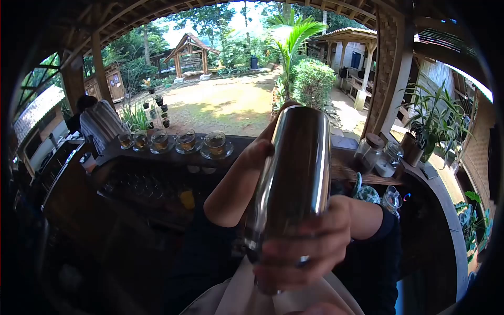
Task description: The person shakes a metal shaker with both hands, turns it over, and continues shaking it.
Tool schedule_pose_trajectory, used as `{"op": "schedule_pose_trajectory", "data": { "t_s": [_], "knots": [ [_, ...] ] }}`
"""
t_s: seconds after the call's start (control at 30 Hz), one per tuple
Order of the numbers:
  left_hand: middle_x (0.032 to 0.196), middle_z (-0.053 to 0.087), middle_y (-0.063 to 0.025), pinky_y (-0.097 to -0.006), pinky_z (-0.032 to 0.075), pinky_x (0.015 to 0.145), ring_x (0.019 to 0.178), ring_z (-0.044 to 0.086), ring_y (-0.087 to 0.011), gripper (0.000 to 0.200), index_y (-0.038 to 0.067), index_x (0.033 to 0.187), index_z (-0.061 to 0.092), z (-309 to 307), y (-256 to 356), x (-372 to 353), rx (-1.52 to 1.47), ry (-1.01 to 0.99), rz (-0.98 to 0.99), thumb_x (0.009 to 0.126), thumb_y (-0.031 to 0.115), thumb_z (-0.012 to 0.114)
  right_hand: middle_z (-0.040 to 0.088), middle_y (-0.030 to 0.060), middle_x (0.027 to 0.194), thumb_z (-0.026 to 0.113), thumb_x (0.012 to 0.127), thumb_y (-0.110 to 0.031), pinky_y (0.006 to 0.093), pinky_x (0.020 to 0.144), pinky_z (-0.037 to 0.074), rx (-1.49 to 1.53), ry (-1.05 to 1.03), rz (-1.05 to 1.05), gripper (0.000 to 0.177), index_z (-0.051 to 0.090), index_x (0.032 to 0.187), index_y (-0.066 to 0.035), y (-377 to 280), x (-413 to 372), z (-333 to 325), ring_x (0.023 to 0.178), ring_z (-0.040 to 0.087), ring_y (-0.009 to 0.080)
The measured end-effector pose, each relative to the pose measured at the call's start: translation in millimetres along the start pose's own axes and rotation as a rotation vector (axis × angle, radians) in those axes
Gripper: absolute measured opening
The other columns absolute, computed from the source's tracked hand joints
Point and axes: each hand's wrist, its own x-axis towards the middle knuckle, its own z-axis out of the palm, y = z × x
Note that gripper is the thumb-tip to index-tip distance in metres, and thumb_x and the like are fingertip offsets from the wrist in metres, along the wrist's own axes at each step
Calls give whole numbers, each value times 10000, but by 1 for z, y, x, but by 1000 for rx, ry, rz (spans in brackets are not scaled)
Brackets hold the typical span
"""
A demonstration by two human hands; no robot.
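A shiny metal cocktail shaker is held up at a tilt in front of my chest, its wide end toward the top of the view. My right hand wraps round its lower part, with the fingers slightly blurred. At the upper left side, my left hand grips the shaker, and most of its fingers are hidden behind the metal. Beyond it, glass cups of amber drink on saucers, such as this cup, stand in a row on the dark counter.
Right of the shaker are a lidded jar, a jar of white grains and a potted plant. Several glasses sit on the shelf below the counter. A person in a striped shirt is at the far left.
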Motion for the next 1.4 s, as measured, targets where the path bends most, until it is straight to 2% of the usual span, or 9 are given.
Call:
{"op": "schedule_pose_trajectory", "data": {
  "t_s": [0.2,0.5,0.67,0.73,0.9,1.1,1.17,1.3,1.4],
  "knots": [
    [1099,605,-113,-367,549,825,950,633,-233,447,75,1188,506,-35,26,-41,-303,1156,-34,948,441,414,628,119,1113,687,741,-308,441,874,496,288,-104,1021,356,631,1011,-83,54,-45,76,1058,612,309],
    [1274,500,-218,-408,558,781,1053,598,-286,673,36,1356,378,11,80,-115,103,321,9,884,483,552,616,-61,1137,588,814,-173,427,1034,352,317,221,41,212,645,1015,-204,-12,2,119,1126,578,166],
    [1135,602,-115,-407,531,831,1011,618,-227,522,68,1226,502,-60,92,-170,-627,700,92,945,486,365,582,145,1210,759,669,-220,476,939,452,686,30,1399,509,610,1118,-32,33,-45,200,1168,519,384],
    [1105,606,-120,-437,536,828,1015,620,-236,502,38,1194,518,-36,103,-150,-419,1169,270,961,433,314,591,112,1209,737,690,-210,465,961,436,641,7,1174,482,616,1129,-50,26,-33,199,1174,528,340],
    [1221,513,-209,-438,533,857,1037,600,-324,849,-23,1303,408,-13,136,-179,-18,227,20,774,600,640,619,-46,1176,591,805,-144,424,1061,315,524,52,206,296,648,1090,-195,-38,24,172,1182,540,136],
    [1190,546,-183,-415,493,922,1055,584,-295,766,25,1283,437,-35,153,-221,-347,851,75,832,638,519,624,106,1132,696,752,-208,448,938,415,549,288,654,327,627,1068,-159,-1,-16,271,1142,564,296],
    [1150,600,-147,-392,523,865,996,619,-258,599,35,1213,514,-78,134,-226,699,1181,401,911,540,403,616,151,1133,740,712,-246,459,922,428,676,333,1330,386,621,1063,-138,0,-22,314,1132,557,331],
    [1075,639,-144,-428,533,851,996,628,-255,543,43,1174,555,-56,183,-253,-833,819,326,921,500,407,605,104,1177,747,718,-197,511,965,381,662,242,1055,400,613,1093,-156,3,8,290,1149,544,330],
    [1178,551,-243,-455,544,832,1042,598,-349,681,33,1279,463,7,215,-205,-371,972,179,849,550,569,616,-126,1104,716,734,-141,501,1004,333,505,549,573,321,626,1022,-252,-41,49,276,1155,553,202]
  ]
}}
